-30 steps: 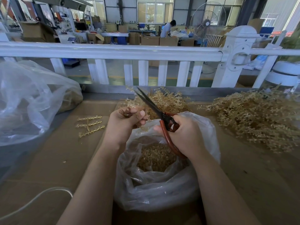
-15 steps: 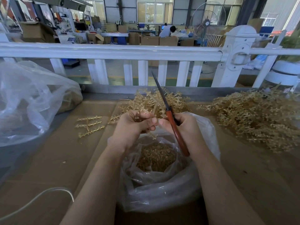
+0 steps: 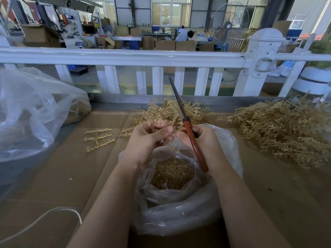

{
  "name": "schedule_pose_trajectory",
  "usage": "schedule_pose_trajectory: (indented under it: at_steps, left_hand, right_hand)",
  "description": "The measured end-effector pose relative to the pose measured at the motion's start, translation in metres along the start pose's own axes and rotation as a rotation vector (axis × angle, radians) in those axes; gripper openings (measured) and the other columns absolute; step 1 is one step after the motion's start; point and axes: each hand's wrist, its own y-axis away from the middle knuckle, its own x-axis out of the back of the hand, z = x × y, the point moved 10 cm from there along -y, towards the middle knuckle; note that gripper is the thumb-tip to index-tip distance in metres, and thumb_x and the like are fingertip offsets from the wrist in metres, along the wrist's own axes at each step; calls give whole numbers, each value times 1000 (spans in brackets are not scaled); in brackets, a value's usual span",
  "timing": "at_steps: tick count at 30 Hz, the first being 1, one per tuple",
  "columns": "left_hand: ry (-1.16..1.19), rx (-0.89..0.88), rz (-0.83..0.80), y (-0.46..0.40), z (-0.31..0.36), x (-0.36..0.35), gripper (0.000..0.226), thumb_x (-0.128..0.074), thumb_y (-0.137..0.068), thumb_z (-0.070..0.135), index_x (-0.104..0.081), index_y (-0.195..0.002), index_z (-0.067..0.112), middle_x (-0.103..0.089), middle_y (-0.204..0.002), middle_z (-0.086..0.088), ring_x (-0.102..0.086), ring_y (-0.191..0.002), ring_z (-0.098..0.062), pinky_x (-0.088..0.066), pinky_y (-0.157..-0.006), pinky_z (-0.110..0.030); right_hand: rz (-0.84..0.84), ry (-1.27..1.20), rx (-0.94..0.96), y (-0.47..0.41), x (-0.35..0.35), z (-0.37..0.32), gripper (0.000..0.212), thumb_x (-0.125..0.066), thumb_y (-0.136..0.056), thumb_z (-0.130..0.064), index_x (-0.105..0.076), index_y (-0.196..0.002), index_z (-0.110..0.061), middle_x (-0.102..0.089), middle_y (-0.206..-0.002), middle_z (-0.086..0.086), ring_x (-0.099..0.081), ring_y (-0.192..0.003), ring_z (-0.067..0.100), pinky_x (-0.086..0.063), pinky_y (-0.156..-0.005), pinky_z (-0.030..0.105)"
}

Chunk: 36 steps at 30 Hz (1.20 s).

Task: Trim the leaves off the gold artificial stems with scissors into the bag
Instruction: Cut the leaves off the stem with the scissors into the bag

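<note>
My left hand [image 3: 148,138] pinches a gold stem piece [image 3: 174,120] just above the open clear plastic bag [image 3: 227,145], which holds a heap of cut gold leaves [image 3: 172,173]. My right hand [image 3: 200,138] grips red-handled scissors [image 3: 189,135]; their blades are closed and point up and away, toward the fence. The two hands' fingertips nearly meet over the bag's mouth. A pile of gold stems [image 3: 172,111] lies just behind the hands.
A large heap of gold stems [image 3: 279,129] covers the right of the cardboard-topped table [image 3: 71,176]. A trimmed stem [image 3: 98,138] lies at left centre beside a big clear bag [image 3: 26,111]. A white fence [image 3: 125,58] runs along the far edge. A white cable [image 3: 44,219] curls at the front left.
The scissors were open and angled left a second ago; now the blades are closed and point upward. My hands have drawn together over the bag.
</note>
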Motion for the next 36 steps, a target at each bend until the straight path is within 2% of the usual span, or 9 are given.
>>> schedule_pose_trajectory:
  at_steps: [4,6,8,12,19,24,28,32,36]
  left_hand:
    - [12,-15,67,-1,0,8,11,-77,-74,14,-73,-81,7,-72,-74,-7,-64,-60,-13,-55,-65,-23]
    - [3,-44,131,-1,4,15,4,-74,-81,5,-73,-78,8,-70,-70,-7,-60,-55,-12,-52,-59,-22]
    - [-31,-71,199,-1,7,24,15,-71,-84,-1,-72,-75,11,-69,-68,-6,-58,-53,-12,-51,-56,-21]
    - [-78,-106,262,0,12,32,15,-73,-84,-2,-70,-76,11,-68,-66,-4,-58,-53,-12,-51,-58,-21]
    - [-35,-109,191,0,13,26,37,-63,-87,-6,-70,-61,19,-65,-62,-1,-54,-54,-14,-46,-62,-26]
    - [61,-71,168,1,10,24,21,-57,-88,-10,-63,-74,4,-62,-62,-3,-54,-53,-12,-47,-55,-20]
    - [119,-30,137,2,7,20,24,-59,-86,-7,-63,-68,9,-62,-61,-2,-55,-55,-12,-48,-55,-18]
    - [134,14,108,3,5,17,19,-68,-73,8,-69,-57,18,-64,-61,0,-59,-58,-9,-51,-58,-18]
    - [155,31,96,3,4,17,14,-70,-70,11,-72,-59,19,-64,-62,1,-58,-59,-8,-51,-60,-20]
  right_hand:
    - [-9,42,52,1,0,-4,13,-79,-86,-26,-74,-79,-16,-71,-65,-10,-67,-63,3,-49,-62,14]
    - [12,107,86,2,1,-6,19,-80,-82,-38,-72,-75,-23,-70,-65,-11,-67,-64,4,-52,-64,20]
    - [52,184,108,4,6,-6,34,-78,-73,-59,-71,-79,-26,-71,-70,-13,-67,-68,5,-55,-66,29]
    - [68,397,191,8,6,-13,48,-64,-62,-84,-61,-85,-42,-66,-86,-32,-61,-82,-9,-42,-61,15]
    - [54,647,298,9,-1,-15,58,-55,-69,-88,-56,-97,-37,-60,-88,-24,-54,-84,-7,-40,-64,11]
    - [43,673,302,8,-1,-12,57,-57,-69,-87,-55,-96,-36,-60,-89,-21,-54,-84,-5,-38,-62,11]
    - [54,684,322,9,-1,-13,52,-62,-72,-82,-56,-93,-35,-61,-86,-19,-56,-83,-3,-39,-62,9]
    - [57,675,319,9,0,-14,52,-62,-71,-81,-57,-87,-32,-58,-80,-18,-56,-77,-3,-42,-59,12]
    - [84,693,338,9,1,-17,54,-58,-70,-83,-58,-86,-31,-59,-79,-18,-55,-76,-4,-43,-59,11]
